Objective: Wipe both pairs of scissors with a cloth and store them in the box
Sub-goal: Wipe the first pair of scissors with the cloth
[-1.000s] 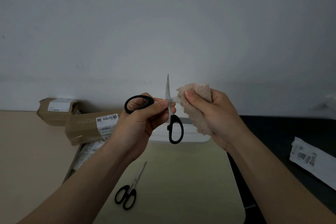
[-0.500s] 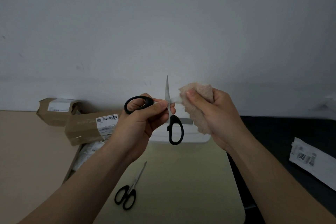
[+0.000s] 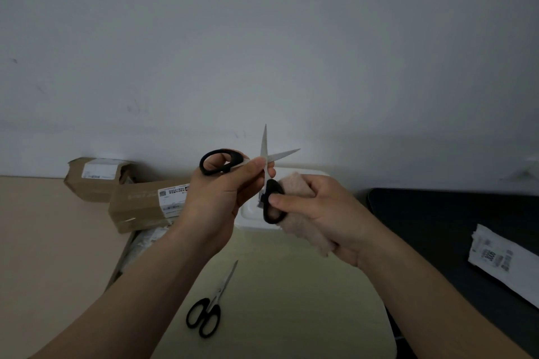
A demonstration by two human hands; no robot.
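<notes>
The right hand (image 3: 323,213) has dropped from the blade to the lower handle loop, taking the cloth (image 3: 306,234) down with it. The slanting blade of the held scissors (image 3: 264,148), earlier buried in the cloth, is now showing bare.

A plain grey wall (image 3: 262,38) is filling the upper half of the frame. Below it a pale tabletop (image 3: 291,300) is running through the lower centre, with a dark surface (image 3: 452,227) lying along its right side and carrying a labelled packet (image 3: 501,262) at the right edge. Two cardboard boxes (image 3: 140,207) are sitting at centre left against the wall. The white box (image 3: 249,217) is resting at the far end of the tabletop, partly hidden behind the hands.

The left hand (image 3: 215,201) is keeping a closed grip on the upper black loop, thumb lying near the pivot. The right hand's grip is closed round the cloth, its thumb pinching the lower loop against it. The blades are standing spread — one pointing straight up, the other towards the upper right. The second scissors (image 3: 215,299) are lying closed on the tabletop at lower centre, tips pointing up the frame, well apart from the white box.
</notes>
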